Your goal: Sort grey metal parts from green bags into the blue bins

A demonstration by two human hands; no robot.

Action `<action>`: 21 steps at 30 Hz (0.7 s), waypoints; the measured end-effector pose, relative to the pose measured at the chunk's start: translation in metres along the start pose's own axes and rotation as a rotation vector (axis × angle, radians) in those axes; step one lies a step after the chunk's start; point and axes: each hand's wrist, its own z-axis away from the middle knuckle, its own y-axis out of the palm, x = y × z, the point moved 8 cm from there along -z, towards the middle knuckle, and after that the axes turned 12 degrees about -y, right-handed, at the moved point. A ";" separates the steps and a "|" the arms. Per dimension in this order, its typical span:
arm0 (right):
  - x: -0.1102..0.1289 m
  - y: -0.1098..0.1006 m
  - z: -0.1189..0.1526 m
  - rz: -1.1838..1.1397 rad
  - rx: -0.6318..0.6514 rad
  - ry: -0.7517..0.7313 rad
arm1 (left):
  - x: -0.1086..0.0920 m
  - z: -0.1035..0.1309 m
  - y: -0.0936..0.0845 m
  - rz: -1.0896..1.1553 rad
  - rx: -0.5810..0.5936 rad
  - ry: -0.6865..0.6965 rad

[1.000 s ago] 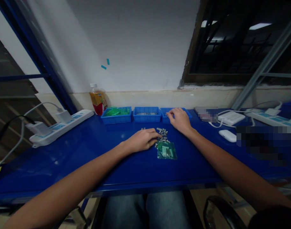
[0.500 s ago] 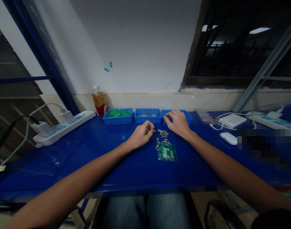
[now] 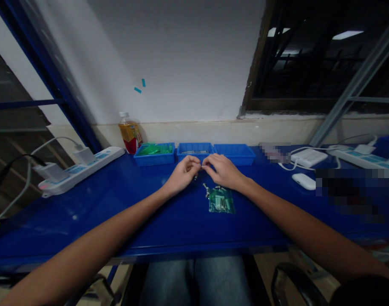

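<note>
My left hand is closed in a pinch, and a small metal screw shows just under its fingertips. Against it, fingertip to fingertip, my right hand is also pinched; whatever lies between its fingers is too small to make out. Below the hands, a green plastic bag with metal screws inside lies on the blue table. A few loose screws rest by the bag's upper left corner, and my right hand covers others.
Behind the hands stand a blue bin of green bags, a middle blue bin with metal pieces, and a right blue bin. A drink bottle, power strips and a white earbud case flank them.
My right hand has left the right bin and come down and left to meet my left hand. My left hand stays pinched, nearly in place. The view has shifted slightly.
</note>
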 end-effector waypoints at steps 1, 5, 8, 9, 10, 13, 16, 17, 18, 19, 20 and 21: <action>-0.001 0.000 0.000 -0.014 -0.013 0.018 | -0.001 0.001 0.000 -0.036 -0.005 0.019; -0.005 0.003 0.001 -0.064 -0.043 0.050 | -0.005 0.003 0.001 -0.200 -0.018 0.064; -0.007 0.003 0.002 -0.090 -0.063 0.055 | -0.006 0.004 0.000 -0.235 -0.049 0.044; -0.007 0.002 0.003 -0.098 -0.073 0.057 | -0.007 0.005 -0.001 -0.227 -0.059 0.039; -0.006 0.001 0.003 -0.104 -0.083 0.057 | -0.007 0.005 -0.002 -0.219 -0.066 0.032; -0.001 -0.001 0.002 -0.103 -0.086 0.019 | -0.007 0.004 -0.002 -0.227 -0.056 0.014; 0.006 -0.002 -0.001 -0.072 -0.054 -0.031 | -0.008 0.004 0.001 -0.286 -0.035 0.014; 0.007 -0.003 -0.001 -0.060 -0.048 -0.037 | -0.009 0.004 0.001 -0.313 -0.026 0.013; 0.005 -0.004 -0.001 -0.046 -0.049 -0.033 | -0.010 0.005 0.002 -0.349 -0.013 0.014; 0.002 -0.005 -0.001 -0.026 -0.058 -0.020 | -0.012 0.006 0.003 -0.402 0.006 0.026; -0.004 -0.007 0.000 0.000 -0.071 0.006 | -0.015 0.008 0.006 -0.477 0.036 0.056; -0.012 -0.009 0.002 0.034 -0.090 0.044 | -0.019 0.010 0.010 -0.568 0.076 0.104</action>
